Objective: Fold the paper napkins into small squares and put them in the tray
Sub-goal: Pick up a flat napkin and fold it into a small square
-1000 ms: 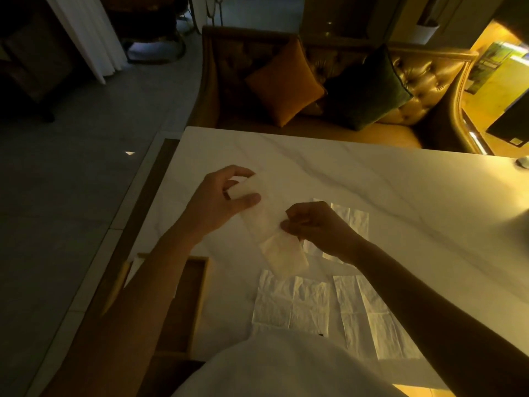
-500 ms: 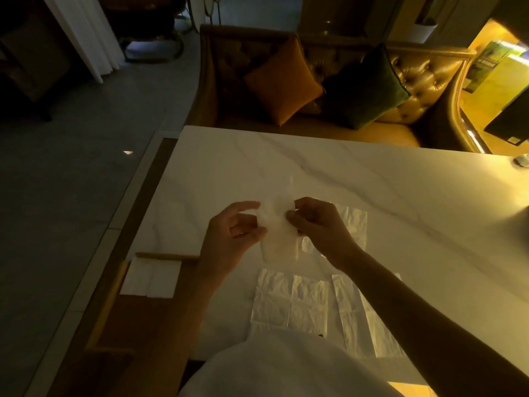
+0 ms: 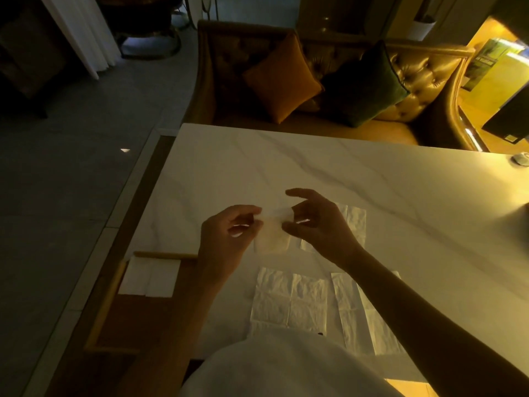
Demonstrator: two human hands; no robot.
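Both hands hold one white paper napkin (image 3: 272, 233) just above the marble table (image 3: 315, 167). My left hand (image 3: 226, 239) pinches its left edge and my right hand (image 3: 317, 224) pinches its right edge, index finger raised. The napkin is folded into a small square. An unfolded napkin (image 3: 289, 302) lies flat in front of me, another (image 3: 363, 310) to its right under my right forearm, and a third (image 3: 355, 222) behind my right hand. A wooden tray (image 3: 106, 305) sits off the table's left edge with folded white napkins (image 3: 150, 277) in its far end.
A tufted golden sofa (image 3: 423, 70) with an orange cushion (image 3: 282, 78) and a dark green cushion (image 3: 363, 84) stands behind the table. A small round object (image 3: 519, 159) lies at the table's far right edge. Grey floor lies to the left.
The long napkin strip has been folded over into a small square. Both hands have come closer together and lower over the table, and the tray's folded napkins have come into view.
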